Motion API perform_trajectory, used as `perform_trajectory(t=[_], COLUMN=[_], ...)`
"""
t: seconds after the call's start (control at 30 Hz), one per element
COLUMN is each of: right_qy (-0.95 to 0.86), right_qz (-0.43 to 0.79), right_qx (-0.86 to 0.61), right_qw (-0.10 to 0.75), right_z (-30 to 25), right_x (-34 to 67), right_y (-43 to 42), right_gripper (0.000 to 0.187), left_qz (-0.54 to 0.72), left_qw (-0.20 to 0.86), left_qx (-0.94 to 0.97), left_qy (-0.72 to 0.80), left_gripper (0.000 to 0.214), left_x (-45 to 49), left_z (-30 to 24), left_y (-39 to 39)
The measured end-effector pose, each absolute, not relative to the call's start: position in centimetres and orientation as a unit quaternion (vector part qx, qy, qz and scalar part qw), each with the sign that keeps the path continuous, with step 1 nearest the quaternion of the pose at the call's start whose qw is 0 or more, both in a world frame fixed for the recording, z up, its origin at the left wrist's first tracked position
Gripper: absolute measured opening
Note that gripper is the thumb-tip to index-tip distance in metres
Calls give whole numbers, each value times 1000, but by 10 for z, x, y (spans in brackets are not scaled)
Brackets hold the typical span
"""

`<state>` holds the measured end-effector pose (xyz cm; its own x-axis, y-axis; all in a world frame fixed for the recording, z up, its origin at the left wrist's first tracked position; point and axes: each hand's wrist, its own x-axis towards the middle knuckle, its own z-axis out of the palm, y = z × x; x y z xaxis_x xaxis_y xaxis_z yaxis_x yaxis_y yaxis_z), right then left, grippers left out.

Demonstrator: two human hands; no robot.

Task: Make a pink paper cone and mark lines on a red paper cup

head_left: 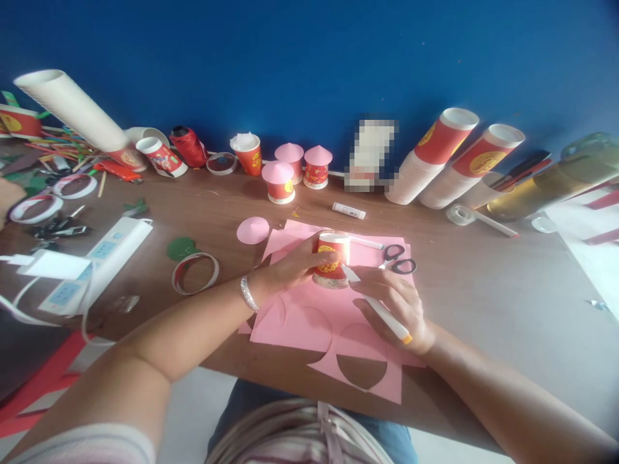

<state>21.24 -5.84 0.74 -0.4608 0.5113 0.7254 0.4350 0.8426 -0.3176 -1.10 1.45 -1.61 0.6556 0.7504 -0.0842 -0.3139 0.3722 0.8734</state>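
My left hand (304, 258) is wrapped round a red paper cup (329, 248) with a yellow print, held above pink paper sheets. In my right hand (396, 299) is a slim white utility knife (387, 319) with an orange end; its front tip is at the cup's right side. Whether the tip cuts into the cup, I cannot tell. Beneath both hands lie the pink paper sheets (294, 322), one with round holes cut out. Black-handled scissors (399, 259) rest on the paper to the right. A loose pink paper cone (253, 230) lies left of the sheets.
Several cups with pink cone roofs (278, 182) stand at the back, near a glue stick (349, 211). Tall cup stacks (447, 138) lean against the blue wall. A tape roll (195, 273) and a power strip (97, 264) are on the left. Clear tape (461, 214) lies right.
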Motion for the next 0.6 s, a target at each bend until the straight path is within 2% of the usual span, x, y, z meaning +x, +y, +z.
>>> perform_trajectory(t=[0.17,0.27,0.4,0.47,0.6], right_qy=[-848,-845,-855,-858,-853], right_qz=[54,59,69,61,51], right_qx=[-258,-251,-236,-233,-244], right_qw=[460,468,457,454,460], right_z=[7,9,9,8,4], right_x=[214,214,211,209,208], right_y=[-57,-59,-64,-66,-65], right_gripper=[33,25,14,17,25], left_qz=[324,327,350,366,374], left_qw=[788,793,802,808,804], left_qx=[444,425,404,379,377], left_qy=[277,290,266,264,268], left_gripper=[38,46,32,26,30], left_x=[-14,-15,-12,-10,-10], left_z=[-10,-10,-12,-16,-24], left_y=[14,15,18,19,20])
